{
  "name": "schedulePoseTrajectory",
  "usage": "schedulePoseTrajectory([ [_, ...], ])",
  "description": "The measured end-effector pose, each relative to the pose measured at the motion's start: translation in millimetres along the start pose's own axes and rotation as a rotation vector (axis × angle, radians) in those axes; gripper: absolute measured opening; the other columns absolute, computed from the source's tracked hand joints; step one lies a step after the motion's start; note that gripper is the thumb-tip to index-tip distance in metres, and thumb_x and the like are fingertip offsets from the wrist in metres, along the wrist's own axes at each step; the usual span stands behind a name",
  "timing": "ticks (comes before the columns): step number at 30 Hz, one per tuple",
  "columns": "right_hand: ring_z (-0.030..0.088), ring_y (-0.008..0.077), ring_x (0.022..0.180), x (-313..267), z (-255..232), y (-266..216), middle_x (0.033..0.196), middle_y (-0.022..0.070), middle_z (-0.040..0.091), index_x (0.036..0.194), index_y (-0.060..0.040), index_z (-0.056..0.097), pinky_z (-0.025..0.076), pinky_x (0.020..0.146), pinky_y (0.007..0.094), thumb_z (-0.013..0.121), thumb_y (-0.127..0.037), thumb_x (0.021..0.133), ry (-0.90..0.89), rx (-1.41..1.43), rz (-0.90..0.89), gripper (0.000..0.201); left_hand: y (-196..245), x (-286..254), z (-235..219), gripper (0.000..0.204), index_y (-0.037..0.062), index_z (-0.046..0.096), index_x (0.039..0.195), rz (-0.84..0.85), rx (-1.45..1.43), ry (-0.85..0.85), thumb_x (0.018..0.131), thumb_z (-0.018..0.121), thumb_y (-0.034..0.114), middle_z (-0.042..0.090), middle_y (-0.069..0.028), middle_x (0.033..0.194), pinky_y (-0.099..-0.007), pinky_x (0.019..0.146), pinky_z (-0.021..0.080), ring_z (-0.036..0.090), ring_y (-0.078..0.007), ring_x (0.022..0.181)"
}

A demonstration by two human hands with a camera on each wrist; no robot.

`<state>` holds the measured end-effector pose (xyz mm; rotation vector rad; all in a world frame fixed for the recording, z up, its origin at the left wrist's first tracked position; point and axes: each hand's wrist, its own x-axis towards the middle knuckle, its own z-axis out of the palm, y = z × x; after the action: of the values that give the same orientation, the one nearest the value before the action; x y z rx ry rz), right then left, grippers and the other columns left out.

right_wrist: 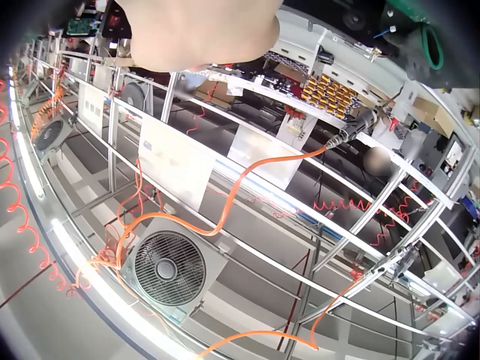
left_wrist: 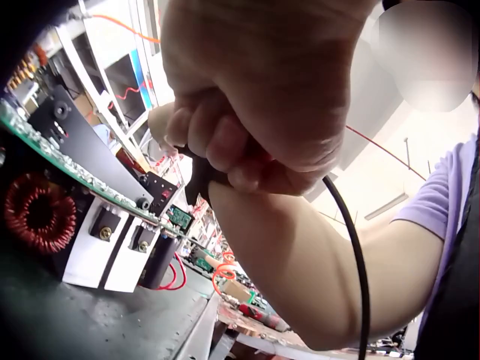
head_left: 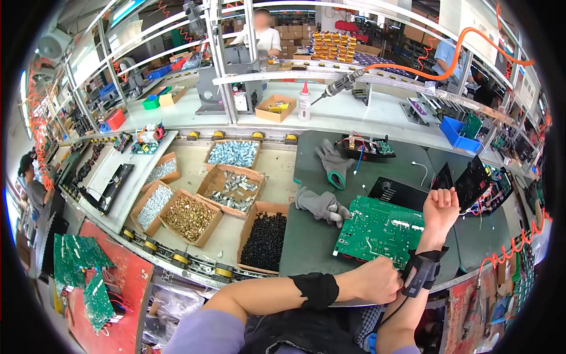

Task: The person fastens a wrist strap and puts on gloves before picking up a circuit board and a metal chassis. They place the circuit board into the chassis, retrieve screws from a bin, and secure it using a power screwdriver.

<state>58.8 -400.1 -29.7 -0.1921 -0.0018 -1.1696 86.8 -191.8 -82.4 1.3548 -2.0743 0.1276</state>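
My left hand (head_left: 377, 281) is at my right wrist, beside the small camera (head_left: 420, 276) worn there. In the left wrist view its fingers (left_wrist: 225, 142) are curled in at the black strap (left_wrist: 198, 178) round that wrist and grip it. The right hand (head_left: 441, 211) is raised over the bench with its fingers curled and nothing in them. Below the hands lies a large green circuit board (head_left: 371, 227), its near edge partly hidden by my left hand and right forearm. In the left wrist view a copper coil (left_wrist: 39, 212) shows under a board's edge.
Two grey gloves (head_left: 321, 205) lie left of the board. Boxes of small parts stand further left, one with black screws (head_left: 263, 241). Black panels and wired units (head_left: 498, 192) stand at the right. A power screwdriver (head_left: 342, 84) hangs from an orange hose above the bench.
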Motion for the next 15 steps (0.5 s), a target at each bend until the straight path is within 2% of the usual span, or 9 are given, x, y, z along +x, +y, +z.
schedulePoseTrajectory([
  [2,0.027,0.009,0.046,0.3,1.5,1.4,0.055,-0.0021,0.034,0.088,-0.0053,0.05,0.025,0.051,0.0261,0.043,-0.015,0.099,-0.022,-0.058,-0.045,0.016,3.5,-2.1,-4.4,0.019,0.0052,0.055,0.057,0.046,-0.028,-0.066,0.069,0.06,0.02,0.058,-0.01,0.056,-0.04,0.055,0.045,0.057,-0.0287,0.053],
  [5,0.029,0.0077,0.048,-7.3,19.5,11.0,0.057,-0.0016,0.038,0.092,-0.0044,0.052,0.024,0.05,0.0234,0.045,-0.014,0.098,-0.11,-0.295,-0.265,0.014,9.2,-10.7,-14.6,0.019,0.0042,0.055,0.057,-0.001,-0.209,-0.14,0.068,0.059,0.02,0.056,-0.0126,0.054,-0.0433,0.053,0.045,0.057,-0.0326,0.052],
  [7,0.031,0.0056,0.051,-22.2,44.3,23.7,0.059,-0.0015,0.041,0.098,-0.0029,0.053,0.024,0.05,0.0214,0.047,-0.012,0.098,-0.036,-0.807,-0.897,0.011,10.4,-16.0,-19.6,0.019,0.0043,0.056,0.058,-0.002,-0.365,-0.135,0.068,0.057,0.02,0.055,-0.0146,0.054,-0.0447,0.051,0.044,0.056,-0.0349,0.052],
  [9,0.033,0.0047,0.053,-25.9,46.2,24.9,0.059,-0.0025,0.041,0.104,-0.0018,0.053,0.028,0.05,0.0216,0.047,-0.009,0.098,-0.231,-0.869,-0.957,0.011,1.9,-21.3,-12.0,0.019,0.0071,0.057,0.058,-0.04,-0.247,-0.136,0.069,0.057,0.022,0.056,-0.0146,0.057,-0.0434,0.051,0.046,0.057,-0.0332,0.054],
  [10,0.034,0.0055,0.053,-27.6,54.2,25.8,0.059,-0.0023,0.041,0.103,-0.0023,0.053,0.03,0.05,0.0221,0.047,-0.01,0.098,-0.222,-0.856,-0.963,0.01,-2.9,-20.3,-18.9,0.018,0.0073,0.06,0.061,-0.007,-0.112,-0.203,0.069,0.058,0.023,0.06,-0.0132,0.064,-0.0436,0.052,0.046,0.059,-0.0325,0.057],
  [11,0.035,0.006,0.053,-28.7,60.2,23.6,0.059,-0.0021,0.042,0.103,-0.003,0.053,0.031,0.05,0.0228,0.048,-0.01,0.098,-0.199,-0.87,-0.953,0.01,-8.1,-22.6,-16.6,0.016,0.0073,0.063,0.069,-0.184,-0.269,-0.074,0.073,0.058,0.022,0.064,-0.0107,0.074,-0.0435,0.055,0.048,0.062,-0.0317,0.063],
  [12,0.038,0.0058,0.053,-24.9,59.8,19.9,0.06,-0.0018,0.044,0.102,-0.0036,0.053,0.032,0.05,0.0221,0.049,-0.011,0.098,-0.219,-0.864,-0.951,0.009,-7.0,-20.2,-26.7,0.015,0.0072,0.066,0.081,-0.389,-0.221,-0.163,0.078,0.058,0.019,0.066,-0.0093,0.08,-0.0418,0.062,0.051,0.065,-0.0302,0.071],
  [13,0.04,0.0054,0.053,-24.9,60.8,18.6,0.06,-0.0013,0.045,0.102,-0.0041,0.053,0.032,0.05,0.0212,0.05,-0.011,0.098,-0.212,-0.856,-0.933,0.009,-11.1,-24.5,-17.7,0.018,0.006,0.064,0.079,-0.478,-0.314,0.023,0.082,0.055,0.021,0.065,-0.0159,0.077,-0.0466,0.063,0.051,0.063,-0.036,0.072],
  [15,0.04,0.0048,0.051,-29.2,59.8,17.8,0.058,-0.002,0.046,0.1,-0.0045,0.052,0.03,0.049,0.0201,0.049,-0.012,0.098,-0.203,-0.872,-0.909,0.008,-6.6,-21.2,-25.4,0.03,0.0036,0.064,0.096,-0.675,-0.583,0.111,0.092,0.054,0.031,0.066,-0.0156,0.083,-0.0425,0.068,0.05,0.065,-0.0341,0.077],
])
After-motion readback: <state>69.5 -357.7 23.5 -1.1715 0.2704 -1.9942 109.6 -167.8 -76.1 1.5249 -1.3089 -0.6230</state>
